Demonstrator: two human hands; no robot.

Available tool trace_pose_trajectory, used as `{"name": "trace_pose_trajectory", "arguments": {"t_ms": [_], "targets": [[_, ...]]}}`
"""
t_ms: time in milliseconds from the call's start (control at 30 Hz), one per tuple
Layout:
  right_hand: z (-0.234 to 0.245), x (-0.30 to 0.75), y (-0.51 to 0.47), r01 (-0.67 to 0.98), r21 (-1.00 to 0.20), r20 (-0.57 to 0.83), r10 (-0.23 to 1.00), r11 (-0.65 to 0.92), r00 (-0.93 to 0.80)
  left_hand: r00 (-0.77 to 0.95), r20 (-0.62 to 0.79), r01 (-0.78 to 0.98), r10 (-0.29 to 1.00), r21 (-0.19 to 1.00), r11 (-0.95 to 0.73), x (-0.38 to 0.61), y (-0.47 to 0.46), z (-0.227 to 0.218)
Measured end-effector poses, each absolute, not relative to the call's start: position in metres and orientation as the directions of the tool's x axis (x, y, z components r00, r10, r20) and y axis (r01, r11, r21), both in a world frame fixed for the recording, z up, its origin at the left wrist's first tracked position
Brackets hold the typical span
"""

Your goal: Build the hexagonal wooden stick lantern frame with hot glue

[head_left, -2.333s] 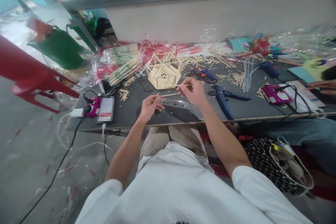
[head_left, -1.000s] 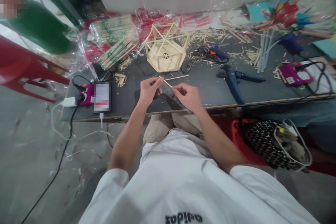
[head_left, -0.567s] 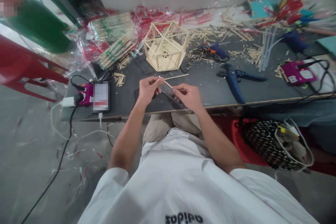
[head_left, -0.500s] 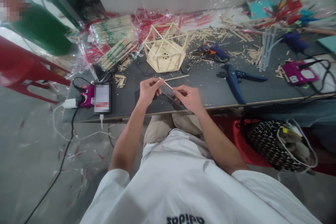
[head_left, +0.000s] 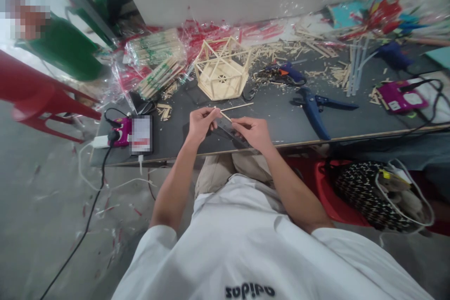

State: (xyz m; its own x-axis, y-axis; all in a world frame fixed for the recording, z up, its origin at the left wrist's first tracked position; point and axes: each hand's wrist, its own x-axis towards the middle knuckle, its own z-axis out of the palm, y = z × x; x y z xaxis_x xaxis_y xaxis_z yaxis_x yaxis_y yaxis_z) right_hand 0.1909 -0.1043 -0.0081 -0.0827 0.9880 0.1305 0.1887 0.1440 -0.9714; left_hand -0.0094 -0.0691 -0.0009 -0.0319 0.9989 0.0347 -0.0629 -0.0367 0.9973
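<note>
My left hand keeps its grip pinched narrow on the far end of the thin stick. My right hand pinches the near end. Both have drawn closer together, above the tabletop's near edge.

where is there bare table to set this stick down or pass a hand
Bare dark tabletop lies between the phone and the left hand, and between the right hand and the blue cutter. Both hands pinch the thin stick. The back is crowded: stick packs, hexagonal stick frame, glue gun, scraps.
</note>
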Motion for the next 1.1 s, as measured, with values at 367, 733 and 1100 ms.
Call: {"name": "trace_pose_trajectory", "arguments": {"t_ms": [367, 733, 1100], "targets": [[-0.010, 0.192, -0.104, 0.339, -0.910, 0.223, 0.971, 0.239, -0.087, -0.032, 0.044, -0.044, 0.999, 0.998, -0.045, -0.009, -0.067, 0.004], [-0.001, 0.193, -0.103, 0.400, -0.888, 0.181, 0.973, 0.225, -0.145, -0.051, 0.084, -0.035, 0.995, 0.996, -0.086, -0.009, -0.065, -0.001], [0.014, 0.189, -0.091, 0.479, -0.826, 0.238, 0.954, 0.297, -0.181, -0.166, 0.117, -0.045, 0.979, 0.991, -0.126, -0.010, -0.064, 0.001]]}}
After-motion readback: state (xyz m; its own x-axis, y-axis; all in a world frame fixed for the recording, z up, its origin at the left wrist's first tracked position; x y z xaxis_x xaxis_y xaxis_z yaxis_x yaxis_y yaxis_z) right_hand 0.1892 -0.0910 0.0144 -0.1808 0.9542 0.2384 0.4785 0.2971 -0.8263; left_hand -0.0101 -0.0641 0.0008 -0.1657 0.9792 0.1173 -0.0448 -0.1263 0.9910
